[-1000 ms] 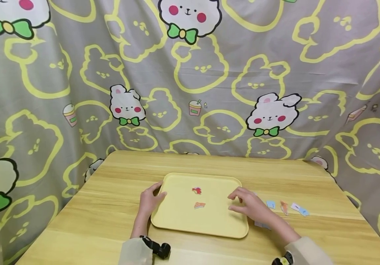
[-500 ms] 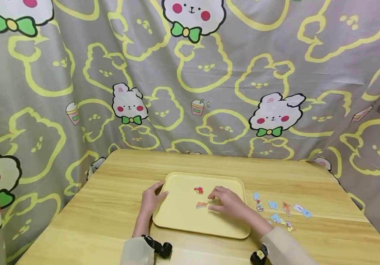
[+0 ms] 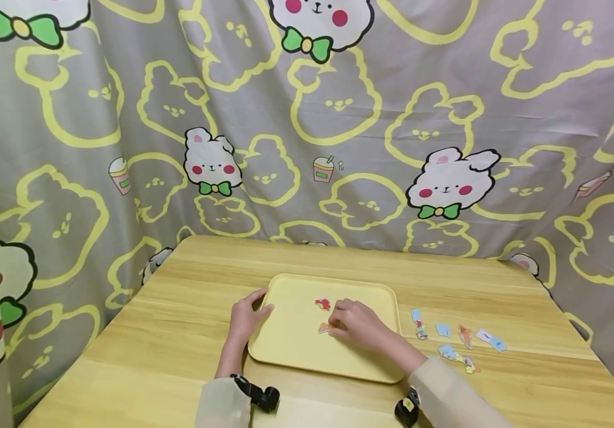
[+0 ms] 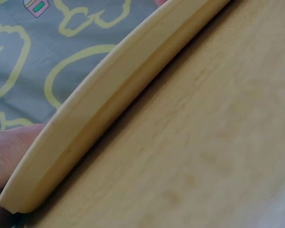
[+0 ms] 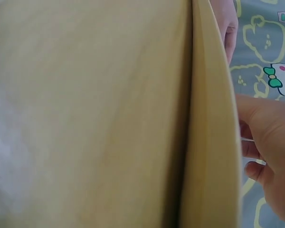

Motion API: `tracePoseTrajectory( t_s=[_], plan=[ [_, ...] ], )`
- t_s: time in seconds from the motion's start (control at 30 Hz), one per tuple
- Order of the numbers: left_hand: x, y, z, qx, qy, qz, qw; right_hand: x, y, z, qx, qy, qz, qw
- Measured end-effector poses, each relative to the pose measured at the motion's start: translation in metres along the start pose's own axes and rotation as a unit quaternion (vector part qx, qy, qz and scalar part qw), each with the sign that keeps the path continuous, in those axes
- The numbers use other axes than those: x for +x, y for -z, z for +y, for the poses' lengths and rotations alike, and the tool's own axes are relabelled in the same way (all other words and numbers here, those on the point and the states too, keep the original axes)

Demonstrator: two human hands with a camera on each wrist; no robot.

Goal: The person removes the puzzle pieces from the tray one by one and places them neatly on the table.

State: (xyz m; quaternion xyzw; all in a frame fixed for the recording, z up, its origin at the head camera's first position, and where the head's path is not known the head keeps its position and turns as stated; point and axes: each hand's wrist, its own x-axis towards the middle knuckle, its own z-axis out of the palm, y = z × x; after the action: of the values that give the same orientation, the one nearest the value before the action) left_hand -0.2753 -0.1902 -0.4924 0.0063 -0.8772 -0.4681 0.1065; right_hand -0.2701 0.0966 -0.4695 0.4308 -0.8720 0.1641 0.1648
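My left hand [image 3: 245,318] grips the left rim of a yellow tray [image 3: 296,354], thumb over the edge. In the left wrist view, part of that hand [image 4: 12,147] shows behind the tray's side wall [image 4: 80,114]. Over the tray, my right hand [image 3: 362,326] has its curled fingertips on an orange puzzle piece [image 3: 323,328], pinching its right end, which the fingers hide. Just above it on the tray lies a red puzzle piece [image 3: 323,304]. The right wrist view catches the curled right hand [image 5: 275,147] beyond the tray rim, the piece being out of sight.
Right of the tray, several loose picture pieces lie on the wooden table [image 3: 178,345]: a blue piece [image 3: 443,330], an orange piece [image 3: 465,336], a white-and-blue pair [image 3: 491,339] and other coloured pieces [image 3: 459,358]. A patterned curtain [image 3: 285,119] hangs behind the table.
My right hand has moved left from the tray's right side to the orange piece, its fingers closing in on it. The left hand keeps its hold on the rim.
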Motion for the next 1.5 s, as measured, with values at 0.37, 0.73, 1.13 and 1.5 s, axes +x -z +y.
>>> tracePoseTrajectory(
  t_s=[0.37,0.73,1.13,1.5],
  plan=[
    [0.002,0.000,0.004,0.007,0.003,-0.008,0.9999,0.001,0.003,-0.003,0.000,-0.013,0.002,0.9999],
    [0.002,-0.003,0.003,0.011,0.005,-0.009,0.9999,-0.004,0.006,0.001,-0.009,0.024,0.089,0.9957],
    [0.001,-0.001,0.002,0.009,0.013,-0.009,0.9998,-0.015,0.013,0.004,0.095,-0.011,0.145,0.9849],
    [0.001,-0.002,0.001,0.012,0.013,-0.007,0.9998,-0.021,0.015,0.002,0.198,-0.060,0.151,0.9668]
  ],
)
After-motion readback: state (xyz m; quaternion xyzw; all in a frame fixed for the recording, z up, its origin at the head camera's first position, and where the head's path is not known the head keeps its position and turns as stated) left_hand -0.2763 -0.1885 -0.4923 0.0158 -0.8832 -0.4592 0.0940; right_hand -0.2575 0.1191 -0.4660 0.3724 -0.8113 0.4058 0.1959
